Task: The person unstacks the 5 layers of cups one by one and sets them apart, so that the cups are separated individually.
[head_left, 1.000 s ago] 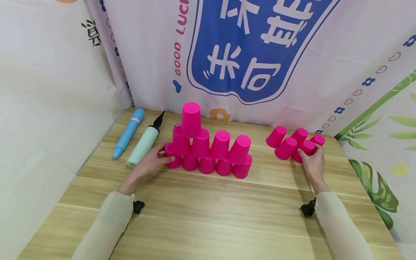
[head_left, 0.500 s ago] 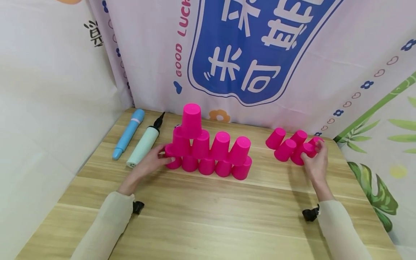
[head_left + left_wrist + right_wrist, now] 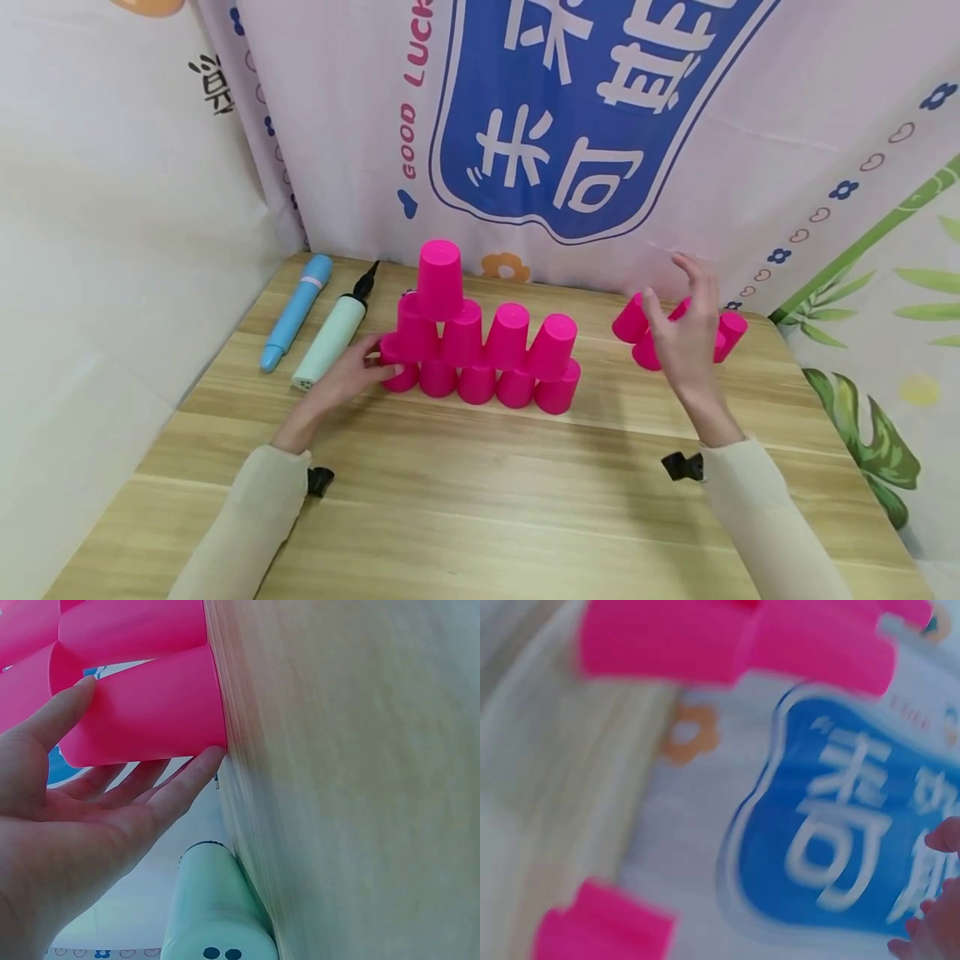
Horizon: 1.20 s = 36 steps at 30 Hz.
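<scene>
Upside-down pink cups form a stepped stack: a bottom row, a second row on it, and a single top cup towards the left. My left hand holds the leftmost bottom cup, thumb on one side and fingers on the other. Raised over a loose group of pink cups at the right, my right hand has its fingers spread and nothing in them. It partly hides that group, though a left cup and a right cup show. In the right wrist view only some fingertips appear at the edge.
A mint-green hand pump with a black nozzle lies left of the stack. Beyond it is a blue pump-like tube. A printed curtain hangs along the table's back edge. The wooden table extends in front of the stack.
My right hand has left the loose cups at the far right, rising and moving left with its fingers spreading. My left hand stays at the same cup; the stack looks unchanged.
</scene>
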Each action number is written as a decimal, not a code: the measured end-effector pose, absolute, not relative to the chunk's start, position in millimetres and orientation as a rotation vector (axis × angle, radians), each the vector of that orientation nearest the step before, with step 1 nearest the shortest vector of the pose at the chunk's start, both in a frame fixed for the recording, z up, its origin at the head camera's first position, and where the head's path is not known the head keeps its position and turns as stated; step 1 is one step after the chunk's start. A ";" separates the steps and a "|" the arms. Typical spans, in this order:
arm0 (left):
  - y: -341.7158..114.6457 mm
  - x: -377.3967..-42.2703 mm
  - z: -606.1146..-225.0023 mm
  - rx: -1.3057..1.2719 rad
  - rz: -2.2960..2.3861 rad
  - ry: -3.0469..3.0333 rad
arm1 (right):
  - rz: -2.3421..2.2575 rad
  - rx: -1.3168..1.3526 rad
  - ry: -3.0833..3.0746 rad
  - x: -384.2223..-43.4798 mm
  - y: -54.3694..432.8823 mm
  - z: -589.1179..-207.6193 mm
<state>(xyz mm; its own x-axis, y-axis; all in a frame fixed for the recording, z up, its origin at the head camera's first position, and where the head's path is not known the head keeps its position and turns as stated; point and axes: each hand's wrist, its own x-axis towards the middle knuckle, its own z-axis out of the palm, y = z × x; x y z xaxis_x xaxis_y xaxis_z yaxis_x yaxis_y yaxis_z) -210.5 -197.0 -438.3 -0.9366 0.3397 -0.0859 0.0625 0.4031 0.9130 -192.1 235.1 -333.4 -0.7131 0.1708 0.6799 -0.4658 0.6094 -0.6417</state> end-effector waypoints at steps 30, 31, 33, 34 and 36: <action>-198.3 -210.5 -440.9 0.357 1.561 2.401 | 1.573 0.779 -2.560 -222.7 56.7 -302.4; -198.6 -210.8 -441.4 0.358 1.558 2.403 | 1.573 0.780 -2.552 -223.2 56.0 -302.7; -198.8 -211.1 -442.2 0.352 1.554 2.405 | 1.578 0.773 -2.540 -224.2 54.7 -303.1; -198.9 -211.2 -442.4 0.345 1.553 2.407 | 1.579 0.773 -2.535 -224.8 54.1 -303.2; -199.3 -211.1 -442.4 0.347 1.553 2.407 | 1.584 0.770 -2.525 -226.0 52.9 -303.7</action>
<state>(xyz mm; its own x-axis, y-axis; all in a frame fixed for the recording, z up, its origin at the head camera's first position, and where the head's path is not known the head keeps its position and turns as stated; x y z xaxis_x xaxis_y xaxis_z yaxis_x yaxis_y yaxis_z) -211.1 -199.3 -442.4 -0.9391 0.3332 -0.0837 0.0610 0.4016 0.9138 -226.0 52.9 -303.7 -0.8731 -0.3778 0.3083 -0.4420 0.3460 -0.8276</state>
